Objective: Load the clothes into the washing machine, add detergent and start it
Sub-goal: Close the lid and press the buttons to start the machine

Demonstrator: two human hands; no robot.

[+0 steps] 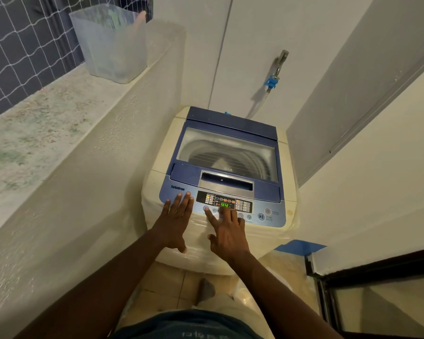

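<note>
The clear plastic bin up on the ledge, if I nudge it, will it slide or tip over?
The plastic bin looks thin-walled and nearly empty, so probably light and easy to shove. It is tall and narrows toward its base, so a push near the rim would likelier tip it. The speckled ledge looks rough, so it may catch rather than slide.

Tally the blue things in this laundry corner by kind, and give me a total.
Washer lid, blue frame, shut: 1
Control panel, blue: 1
Hose connector at the wall tap, blue: 1
Tape patch on the floor by the washer, blue: 1
Total: 4
</note>
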